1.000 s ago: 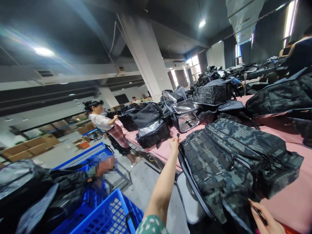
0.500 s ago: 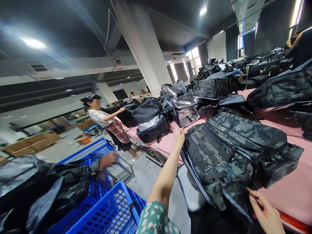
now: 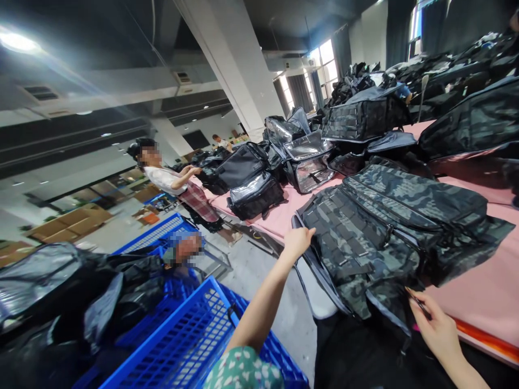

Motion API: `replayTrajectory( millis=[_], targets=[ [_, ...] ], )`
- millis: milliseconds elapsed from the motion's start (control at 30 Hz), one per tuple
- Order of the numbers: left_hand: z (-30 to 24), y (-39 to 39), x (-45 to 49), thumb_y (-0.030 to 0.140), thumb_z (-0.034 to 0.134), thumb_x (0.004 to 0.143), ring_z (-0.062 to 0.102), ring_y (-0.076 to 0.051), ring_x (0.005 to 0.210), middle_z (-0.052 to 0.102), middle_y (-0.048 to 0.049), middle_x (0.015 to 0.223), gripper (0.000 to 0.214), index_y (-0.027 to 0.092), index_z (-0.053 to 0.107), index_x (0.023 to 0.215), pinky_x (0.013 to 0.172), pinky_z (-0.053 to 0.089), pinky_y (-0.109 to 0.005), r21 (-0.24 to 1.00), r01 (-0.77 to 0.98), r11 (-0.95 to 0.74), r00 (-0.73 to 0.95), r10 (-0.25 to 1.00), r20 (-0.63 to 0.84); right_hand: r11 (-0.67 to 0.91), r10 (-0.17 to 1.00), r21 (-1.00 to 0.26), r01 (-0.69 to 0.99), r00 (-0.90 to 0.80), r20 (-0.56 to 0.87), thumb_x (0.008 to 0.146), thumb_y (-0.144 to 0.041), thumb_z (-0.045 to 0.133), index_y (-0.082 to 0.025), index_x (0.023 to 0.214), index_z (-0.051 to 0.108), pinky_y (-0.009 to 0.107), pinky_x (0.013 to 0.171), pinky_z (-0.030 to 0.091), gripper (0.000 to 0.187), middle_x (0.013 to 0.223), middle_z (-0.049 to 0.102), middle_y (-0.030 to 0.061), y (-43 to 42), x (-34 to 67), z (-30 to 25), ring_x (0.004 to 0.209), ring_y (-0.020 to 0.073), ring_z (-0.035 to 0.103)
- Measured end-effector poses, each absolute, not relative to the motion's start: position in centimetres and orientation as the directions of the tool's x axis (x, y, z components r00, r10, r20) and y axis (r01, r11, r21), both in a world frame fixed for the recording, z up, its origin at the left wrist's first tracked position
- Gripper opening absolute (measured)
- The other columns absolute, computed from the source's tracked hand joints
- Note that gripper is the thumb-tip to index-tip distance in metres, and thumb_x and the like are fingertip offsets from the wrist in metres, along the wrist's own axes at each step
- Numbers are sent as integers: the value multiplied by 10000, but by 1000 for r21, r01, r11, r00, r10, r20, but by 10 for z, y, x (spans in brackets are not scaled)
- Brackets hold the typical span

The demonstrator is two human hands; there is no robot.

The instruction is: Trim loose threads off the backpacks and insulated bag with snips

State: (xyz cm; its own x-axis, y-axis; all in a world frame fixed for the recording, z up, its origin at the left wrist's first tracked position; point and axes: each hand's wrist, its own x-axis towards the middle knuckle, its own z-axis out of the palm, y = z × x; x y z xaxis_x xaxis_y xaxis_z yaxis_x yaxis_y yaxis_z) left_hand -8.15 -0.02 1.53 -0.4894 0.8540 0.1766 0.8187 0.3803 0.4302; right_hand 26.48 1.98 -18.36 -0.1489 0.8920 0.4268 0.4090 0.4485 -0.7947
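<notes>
A dark camouflage backpack (image 3: 360, 243) lies at the near edge of the pink-covered table (image 3: 474, 302), its open flap with a pale grey lining (image 3: 316, 289) hanging over the side. My left hand (image 3: 299, 242) is closed on the backpack's left edge, thumb towards the strap-covered front. At the lower right, my right hand (image 3: 436, 321) grips a small dark pointed tool (image 3: 419, 303), possibly thread snips. Its tip is close to the bag's lower corner, where a grey-lined edge shows. I cannot tell whether the tip touches the fabric.
Blue plastic crates (image 3: 170, 340) stand at the left, with black bags (image 3: 44, 286) in them. More bags (image 3: 259, 194) with silver linings are piled farther along the table. A co-worker (image 3: 178, 183) in a checked apron stands at its far side. A pillar (image 3: 231, 65) rises behind.
My view has shifted a little. My left hand has moved down along the backpack's left edge. My right hand still holds the tool near the lower corner.
</notes>
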Motion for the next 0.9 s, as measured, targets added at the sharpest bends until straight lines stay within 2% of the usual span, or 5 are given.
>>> replayTrajectory(
  millis=[133,300,433,733,900],
  targets=[
    [4,-31,-53,455,558,776,545,-269,872,587,-113,653,384,145,561,549,824,379,-377,391,825,409,-505,843,183,463,884,-790,401,-151,442,793,-465,515,-208,912,624,181,620,530,304,886,687,30,20,265,-186,744,172,666],
    [-8,-35,-52,425,630,688,408,-131,628,378,13,509,383,152,442,497,686,338,-261,798,569,197,-534,827,176,448,892,-805,389,-136,431,792,-457,523,-202,919,627,178,564,521,303,912,684,42,20,263,-185,737,174,663],
    [-16,-34,-60,510,512,746,357,-82,553,376,34,548,398,149,446,593,568,305,-208,911,397,110,-555,819,144,443,895,-805,394,-136,425,780,-461,530,-203,923,633,184,576,526,313,899,683,43,19,264,-184,742,180,663],
    [-19,-36,-56,423,533,770,506,-108,649,553,-19,650,327,114,564,669,663,423,-233,972,236,0,-620,770,150,389,921,-855,343,-150,359,778,-461,546,-241,924,621,220,499,533,274,926,681,76,20,264,-185,705,208,667],
    [-22,-43,-39,422,529,789,564,-184,831,607,-68,784,324,110,610,759,803,447,-302,963,270,9,-700,689,190,425,905,-847,320,-169,390,799,-472,536,-229,925,631,291,693,567,289,933,682,81,17,265,-172,814,235,666]
  ],
)
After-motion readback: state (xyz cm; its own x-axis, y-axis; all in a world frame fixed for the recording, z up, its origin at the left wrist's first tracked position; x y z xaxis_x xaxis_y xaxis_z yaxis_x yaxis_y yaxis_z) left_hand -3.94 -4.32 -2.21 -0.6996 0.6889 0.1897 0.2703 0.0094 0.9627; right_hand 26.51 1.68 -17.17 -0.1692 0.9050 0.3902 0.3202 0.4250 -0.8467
